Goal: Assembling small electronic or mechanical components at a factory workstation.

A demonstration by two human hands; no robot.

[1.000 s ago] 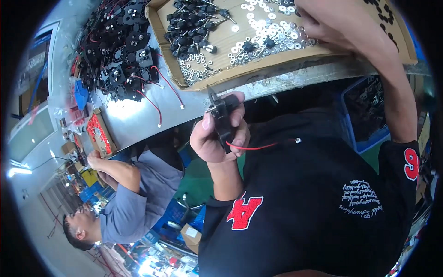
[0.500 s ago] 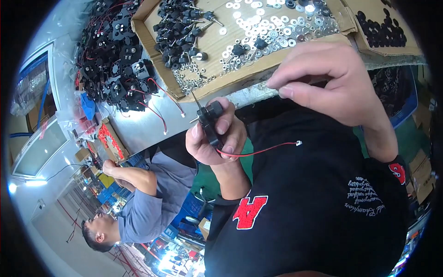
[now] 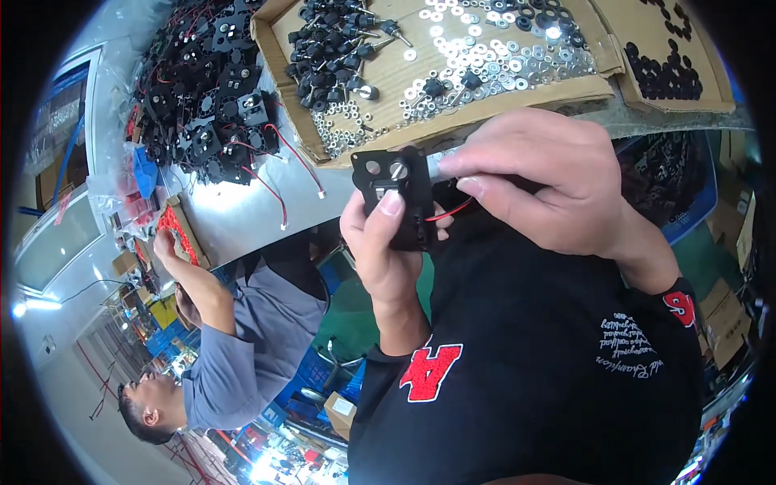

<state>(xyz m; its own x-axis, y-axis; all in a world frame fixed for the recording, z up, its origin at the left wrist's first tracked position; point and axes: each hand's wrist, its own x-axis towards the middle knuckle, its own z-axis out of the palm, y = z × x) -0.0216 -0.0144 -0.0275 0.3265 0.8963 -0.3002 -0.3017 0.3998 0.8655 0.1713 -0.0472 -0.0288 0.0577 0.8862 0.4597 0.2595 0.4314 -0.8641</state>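
My left hand grips a black plate-like part, its broad face turned up and the thumb pressed on it. A silver shaft end shows on that face, and a red wire runs off the part's right side. Close by on the right, my right hand is closed in a pinch, thumb against index finger, beside the part's edge. What lies between those fingertips, if anything, I cannot make out.
Beyond my hands, a cardboard tray holds black knobs with metal shafts, nuts and washers. To its right are black discs. Wired black assemblies pile up at left. A co-worker reaches toward a box of red pieces.
My left hand has turned the part so its broad face shows, and raised it slightly. My right hand has come lower and left, up beside the part. The co-worker's arm has shifted.
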